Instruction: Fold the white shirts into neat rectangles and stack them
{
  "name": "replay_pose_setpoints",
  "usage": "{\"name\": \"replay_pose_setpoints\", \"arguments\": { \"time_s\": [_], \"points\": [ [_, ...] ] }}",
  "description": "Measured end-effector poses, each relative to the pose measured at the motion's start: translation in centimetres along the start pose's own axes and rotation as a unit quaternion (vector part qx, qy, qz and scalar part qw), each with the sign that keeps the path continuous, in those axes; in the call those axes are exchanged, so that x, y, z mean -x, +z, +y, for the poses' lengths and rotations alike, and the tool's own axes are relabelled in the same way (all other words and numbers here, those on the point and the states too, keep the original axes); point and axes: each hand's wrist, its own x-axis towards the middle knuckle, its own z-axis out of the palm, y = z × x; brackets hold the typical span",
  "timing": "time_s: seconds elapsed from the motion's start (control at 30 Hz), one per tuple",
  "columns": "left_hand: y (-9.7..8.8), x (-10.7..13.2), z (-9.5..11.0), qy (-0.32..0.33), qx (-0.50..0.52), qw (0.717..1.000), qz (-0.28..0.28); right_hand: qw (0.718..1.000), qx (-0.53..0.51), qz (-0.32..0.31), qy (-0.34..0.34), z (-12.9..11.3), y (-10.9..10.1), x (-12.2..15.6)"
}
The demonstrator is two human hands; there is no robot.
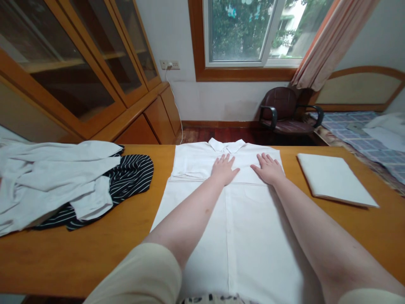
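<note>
A white collared shirt lies spread face down along the wooden table, collar at the far end, its sleeves folded in across the back. My left hand rests flat on the upper back of the shirt, fingers stretched out. Beside it, my right hand presses flat on the same part, fingers spread. Neither hand holds anything.
A heap of white garments over a black-and-white striped one lies on the table's left. A folded white garment sits at the right. Beyond are a wooden glass-door cabinet, a dark armchair, a bed and a window.
</note>
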Motion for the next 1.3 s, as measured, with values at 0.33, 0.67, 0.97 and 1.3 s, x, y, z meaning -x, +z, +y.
{"name": "replay_pose_setpoints", "arguments": {
  "time_s": [0.33, 0.67, 0.97, 1.3],
  "points": [
    [-3.5, 4.2, -13.4, -0.178, -0.042, 0.983, 0.007, 1.000, -0.009, -0.023, 0.003, 0.5, 0.3, -0.7],
    [-3.6, 1.9, -15.9, -0.348, 0.017, 0.935, 0.065, 0.998, -0.043, -0.043, -0.001, 0.4, -0.8, -1.7],
    [-4.2, 3.2, -16.1, -0.367, 0.041, 0.918, 0.143, 0.977, -0.051, 0.119, 0.170, 5.3, -0.2, -2.3],
    [-4.7, 3.7, -17.7, -0.251, 0.173, 0.928, 0.215, 0.960, -0.138, 0.131, 0.205, 5.9, 0.2, -3.0]
  ]
}}
